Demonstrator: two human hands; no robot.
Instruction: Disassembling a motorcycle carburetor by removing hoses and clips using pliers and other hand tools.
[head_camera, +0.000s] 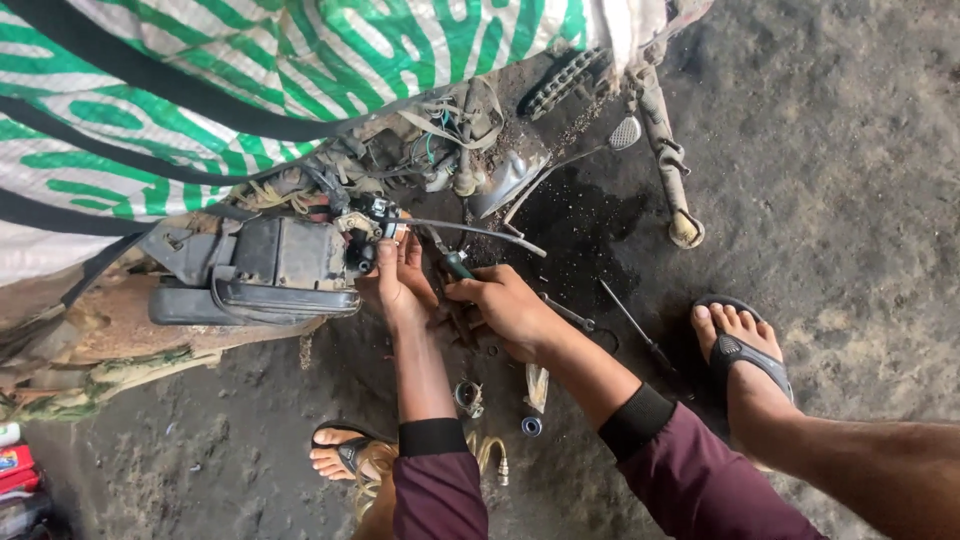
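Observation:
My left hand (400, 275) reaches up to a small black part (362, 252) at the end of a motorcycle's grimy black side box (270, 268), fingers closed around the fitting there. My right hand (505, 305) sits just to the right of it, gripping pliers with a green handle (455, 265) whose jaws point up toward the same fitting. A thin black cable (480, 232) runs from that fitting to the right. Both forearms wear maroon sleeves with black cuffs.
A green-and-white striped cover (250, 70) drapes the motorcycle. A chain and sprocket (560, 80), a footrest and a kickstand (670, 170) lie behind. Screwdrivers (630, 325), a bearing (531, 426), a brass fitting (497, 460) and small parts lie on the oily concrete floor. My sandalled feet (740, 345) flank the work.

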